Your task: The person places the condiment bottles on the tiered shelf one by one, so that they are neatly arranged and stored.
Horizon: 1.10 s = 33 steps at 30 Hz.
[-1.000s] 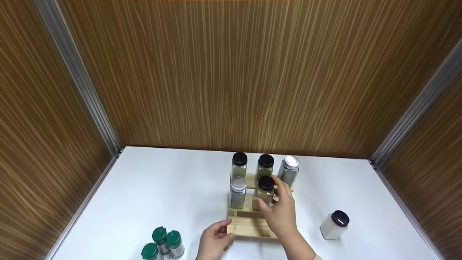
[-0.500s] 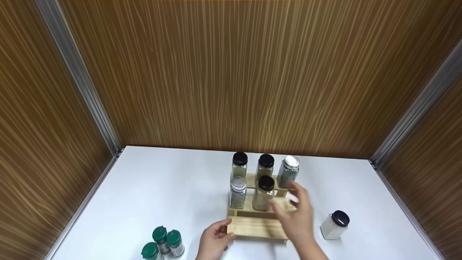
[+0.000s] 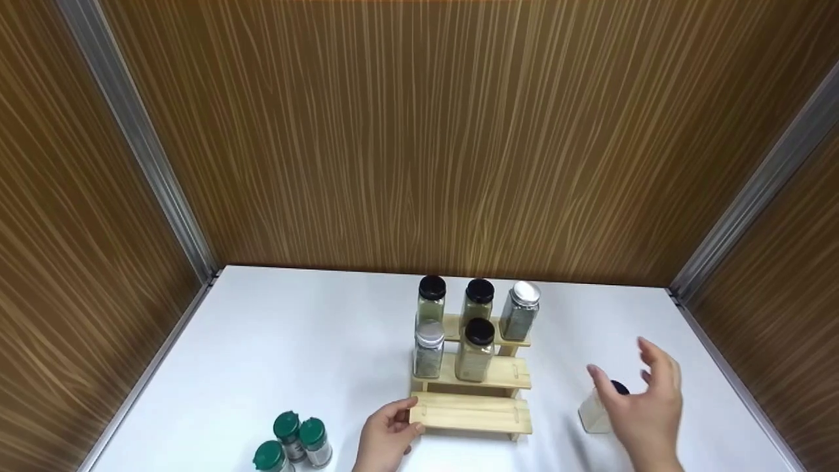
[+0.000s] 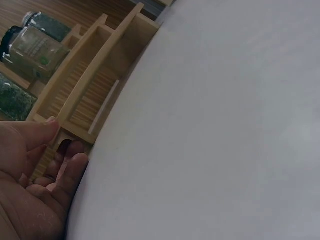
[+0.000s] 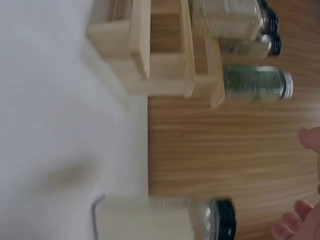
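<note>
Left hand point(image 3: 387, 438), lower centre of head view: fingers curled on left end of rack point(image 3: 472, 413) bottom step, rack presumably steadied on table point(image 3: 314, 341). Right hand point(image 3: 645, 410), lower right: fingers spread, nothing gripped, hovered just beside white jar point(image 3: 593, 414), partly hidden behind it. Five jars seated on upper steps, bottom step bare. Three green-capped bottles point(image 3: 292, 442) parked lower left, well apart from rack.
</note>
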{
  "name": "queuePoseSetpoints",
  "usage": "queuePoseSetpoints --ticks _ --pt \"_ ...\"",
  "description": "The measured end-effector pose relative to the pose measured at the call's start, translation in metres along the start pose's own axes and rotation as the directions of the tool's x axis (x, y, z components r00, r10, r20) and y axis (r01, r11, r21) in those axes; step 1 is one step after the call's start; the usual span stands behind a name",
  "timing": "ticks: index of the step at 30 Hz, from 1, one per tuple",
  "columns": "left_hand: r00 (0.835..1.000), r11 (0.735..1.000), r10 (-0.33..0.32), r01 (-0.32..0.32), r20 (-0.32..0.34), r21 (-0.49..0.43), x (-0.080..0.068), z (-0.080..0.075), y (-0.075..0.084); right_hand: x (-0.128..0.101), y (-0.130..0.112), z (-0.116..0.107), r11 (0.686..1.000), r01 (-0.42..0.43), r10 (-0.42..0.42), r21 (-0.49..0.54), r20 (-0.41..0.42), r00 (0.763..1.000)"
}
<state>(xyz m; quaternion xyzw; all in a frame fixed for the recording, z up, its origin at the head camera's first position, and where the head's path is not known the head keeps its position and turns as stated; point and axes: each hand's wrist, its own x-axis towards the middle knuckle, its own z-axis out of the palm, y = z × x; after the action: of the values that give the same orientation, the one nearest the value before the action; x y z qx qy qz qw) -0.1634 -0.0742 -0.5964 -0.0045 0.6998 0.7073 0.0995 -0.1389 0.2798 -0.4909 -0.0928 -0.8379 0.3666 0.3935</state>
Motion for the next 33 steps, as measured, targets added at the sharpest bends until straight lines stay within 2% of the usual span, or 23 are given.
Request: queuePoseSetpoints --ticks 2,3,6,9,12,18,23,26,29,33 --pt "1.000 1.000 -0.004 0.004 -0.002 0.004 0.000 0.000 0.000 0.000 0.011 -0.007 0.994 -0.103 0.106 -0.043 0.082 0.991" --pt "1.000 1.000 -0.007 0.007 -0.003 0.006 0.000 -0.001 0.000 -0.001 0.017 -0.010 0.987 -0.151 0.158 -0.060 0.127 0.979" --pt "1.000 1.000 -0.011 0.011 -0.003 0.007 0.001 -0.001 -0.001 -0.004 0.035 -0.014 0.962 -0.265 0.275 -0.073 0.256 0.927" --pt "1.000 1.000 -0.016 0.016 -0.003 0.008 0.001 -0.002 -0.001 -0.009 0.050 -0.016 0.947 -0.317 0.314 -0.052 0.352 0.882" --pt "1.000 1.000 -0.020 0.020 -0.005 0.014 0.002 -0.002 -0.001 -0.014 0.060 -0.015 0.942 -0.335 0.308 -0.009 0.413 0.857" --pt "1.000 1.000 -0.010 0.010 -0.008 0.004 0.002 -0.001 -0.003 -0.021 0.072 -0.012 0.938 -0.345 0.290 0.032 0.476 0.831" --pt "1.000 1.000 -0.004 0.004 -0.005 -0.003 0.001 -0.001 -0.003 -0.025 0.074 -0.010 0.940 -0.338 0.273 0.051 0.484 0.832" --pt "1.000 1.000 -0.009 0.009 0.002 0.011 0.001 0.000 -0.002 -0.027 0.075 -0.009 0.942 -0.333 0.276 0.028 0.496 0.823" --pt "1.000 1.000 -0.018 0.018 0.007 0.025 0.001 0.000 -0.001 -0.028 0.076 -0.008 0.937 -0.350 0.294 0.013 0.516 0.805" --pt "0.999 0.998 -0.043 0.043 0.002 0.034 0.002 0.000 0.000 -0.032 0.074 -0.007 0.936 -0.350 0.297 0.027 0.473 0.830"
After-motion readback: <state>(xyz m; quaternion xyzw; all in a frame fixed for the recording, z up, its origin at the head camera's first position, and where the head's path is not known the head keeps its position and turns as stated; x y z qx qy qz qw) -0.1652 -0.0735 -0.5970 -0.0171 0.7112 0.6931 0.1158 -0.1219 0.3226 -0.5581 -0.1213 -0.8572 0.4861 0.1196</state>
